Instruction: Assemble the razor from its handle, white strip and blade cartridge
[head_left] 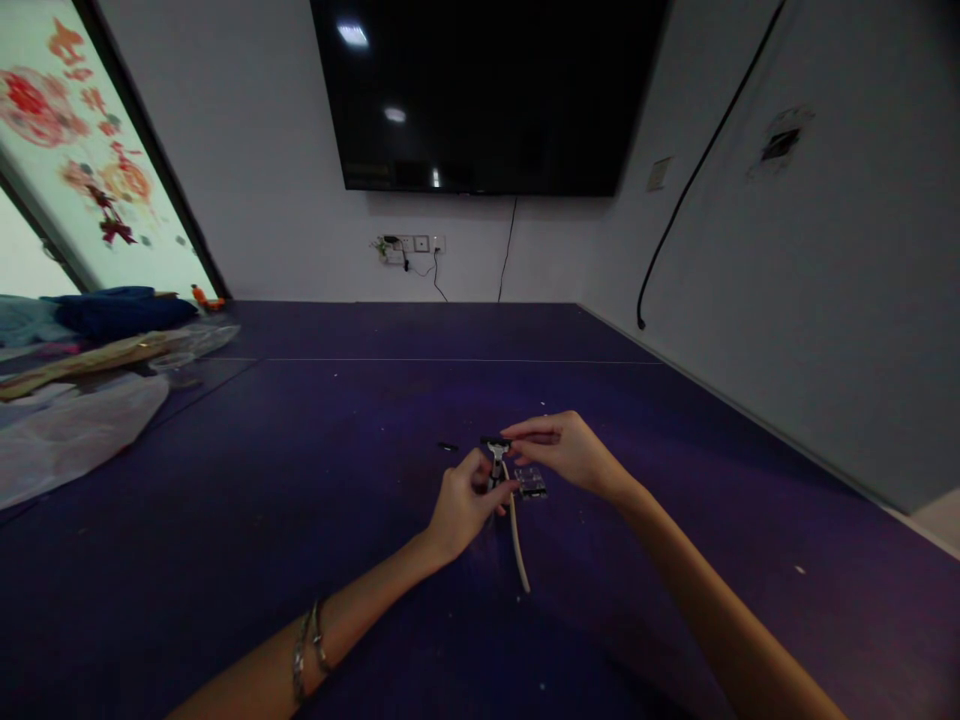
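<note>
A razor (496,452) with a dark, wide head and a silvery neck stands roughly upright between my hands. My left hand (466,500) is closed round its handle, and the fingers cover most of that handle. At the right end of the razor head, my right hand (561,448) pinches with thumb and fingertips. Just below the right fingers lies a small clear-and-dark pack (532,483), its contents too small to make out. A thin pale stick (519,550) runs down from behind the left fingers. Left of the razor lies a small black strip (448,446).
The purple surface (337,520) reaches to the wall and carries small pale specks. Plastic sheeting (82,430) and folded blue cloth (124,312) lie at the left. A black cable (697,175) hangs at the right; a television (487,90) is on the wall ahead.
</note>
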